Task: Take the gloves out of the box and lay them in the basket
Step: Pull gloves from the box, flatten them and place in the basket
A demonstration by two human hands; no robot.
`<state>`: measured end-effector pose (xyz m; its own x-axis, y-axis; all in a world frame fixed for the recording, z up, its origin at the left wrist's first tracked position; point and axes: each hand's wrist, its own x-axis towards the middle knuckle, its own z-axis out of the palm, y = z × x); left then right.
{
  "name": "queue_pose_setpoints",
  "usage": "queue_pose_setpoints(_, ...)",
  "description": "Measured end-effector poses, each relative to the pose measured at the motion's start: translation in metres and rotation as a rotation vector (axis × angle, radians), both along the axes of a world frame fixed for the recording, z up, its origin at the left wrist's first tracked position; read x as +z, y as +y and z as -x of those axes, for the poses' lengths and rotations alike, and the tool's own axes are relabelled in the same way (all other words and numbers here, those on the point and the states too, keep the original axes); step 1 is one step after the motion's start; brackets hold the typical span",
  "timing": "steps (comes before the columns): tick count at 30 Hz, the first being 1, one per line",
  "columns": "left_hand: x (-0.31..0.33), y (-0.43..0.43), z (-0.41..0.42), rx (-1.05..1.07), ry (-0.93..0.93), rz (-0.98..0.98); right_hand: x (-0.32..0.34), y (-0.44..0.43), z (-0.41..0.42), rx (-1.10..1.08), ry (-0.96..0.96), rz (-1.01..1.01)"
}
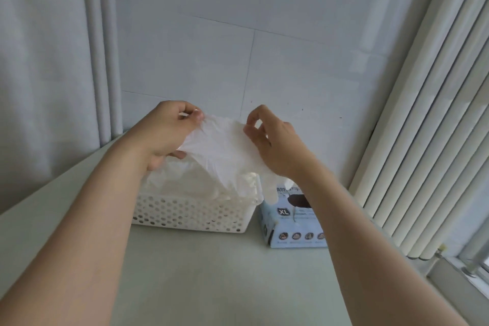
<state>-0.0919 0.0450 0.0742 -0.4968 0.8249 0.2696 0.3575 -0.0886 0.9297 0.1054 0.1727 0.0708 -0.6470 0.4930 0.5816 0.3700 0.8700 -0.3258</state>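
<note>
A thin white glove (225,151) is stretched in the air between both hands, above the basket. My left hand (166,135) pinches its cuff edge on the left. My right hand (272,140) pinches the other edge between thumb and forefinger. The glove's fingers hang down toward the gap between basket and box. Below stands a white perforated basket (190,216) with several white gloves (185,180) piled inside. To its right lies the pale blue glove box (293,227), marked XL, partly hidden by my right forearm.
Basket and box stand on a pale countertop (211,272) against a white tiled wall (238,47). Vertical blinds (423,140) and a window sill lie to the right. A white panel with ridges stands on the left.
</note>
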Motion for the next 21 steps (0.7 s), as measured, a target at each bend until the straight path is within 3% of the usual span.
queue_pose_setpoints(5,-0.026,0.002,0.043,0.291,0.226,0.098,-0.009,0.012,0.06,-0.025,-0.199,0.063)
queue_pose_setpoints(9,-0.053,0.01,0.067,0.525,0.541,0.271,-0.035,0.019,0.083,-0.114,-0.299,-0.129)
queue_pose_setpoints(12,-0.061,0.012,0.063,0.572,0.692,0.394,-0.046,0.028,0.079,-0.188,-0.364,-0.285)
queue_pose_setpoints(14,-0.057,0.014,0.056,0.463,0.786,0.387,-0.043,0.03,0.071,-0.194,-0.332,-0.281)
queue_pose_setpoints(17,-0.043,0.014,0.037,0.117,0.716,0.385,-0.026,0.018,0.054,-0.073,-0.257,-0.069)
queue_pose_setpoints(21,-0.036,0.018,0.013,-0.208,0.768,0.723,-0.025,-0.006,0.029,0.021,-0.477,0.191)
